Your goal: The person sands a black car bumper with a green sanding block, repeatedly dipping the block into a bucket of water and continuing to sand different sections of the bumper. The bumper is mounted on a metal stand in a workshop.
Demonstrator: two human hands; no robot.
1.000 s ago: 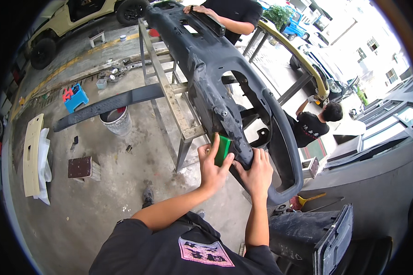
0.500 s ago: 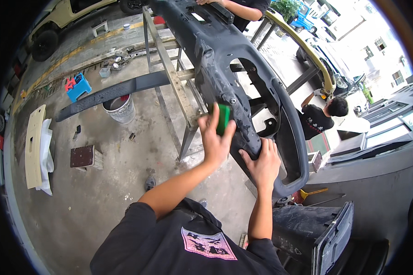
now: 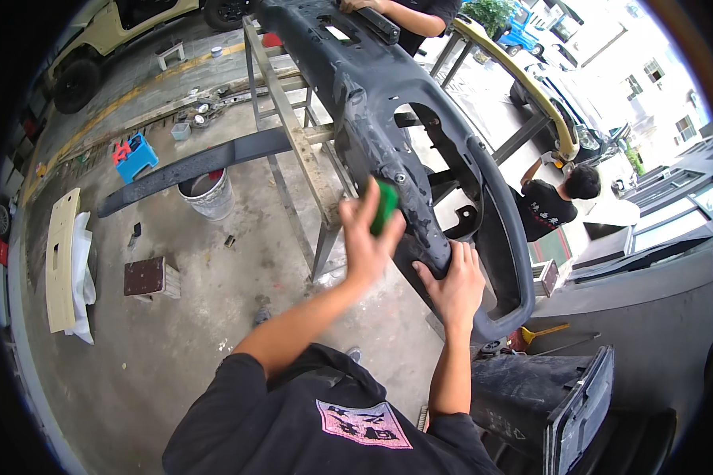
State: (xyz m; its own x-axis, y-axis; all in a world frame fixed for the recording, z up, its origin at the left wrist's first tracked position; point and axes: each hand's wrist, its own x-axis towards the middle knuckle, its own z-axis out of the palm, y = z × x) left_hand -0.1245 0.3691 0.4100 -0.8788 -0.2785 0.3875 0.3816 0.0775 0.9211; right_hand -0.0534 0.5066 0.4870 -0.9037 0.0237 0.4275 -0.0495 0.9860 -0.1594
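Observation:
A long dark grey car bumper (image 3: pixel 376 83), with large cut-outs and wet-looking patches, slants from the top of the view down to the right. My left hand (image 3: pixel 367 244) is closed on a green sanding block (image 3: pixel 385 207), slightly blurred, held against the bumper's left side. Near the bumper's lower end, my right hand (image 3: pixel 458 283) grips its body, the thumb on the left and the fingers over the top. At the far end a co-worker's hand (image 3: pixel 363 5) rests by a dark block (image 3: pixel 379 25) on the same bumper.
A metal stand (image 3: pixel 287 119) carries the bumper and a long dark strip (image 3: pixel 198 165). On the floor at left are a bucket (image 3: pixel 207 198), a blue stool (image 3: pixel 137 158), a brown-topped stool (image 3: pixel 146 277) and a cream panel (image 3: pixel 60 261). A black bin (image 3: pixel 515 388) stands at lower right; another person (image 3: pixel 548 204) is beyond.
My left hand and the sanding block have shifted very slightly along the bumper's side. My right hand keeps its grip. The view has tilted a little.

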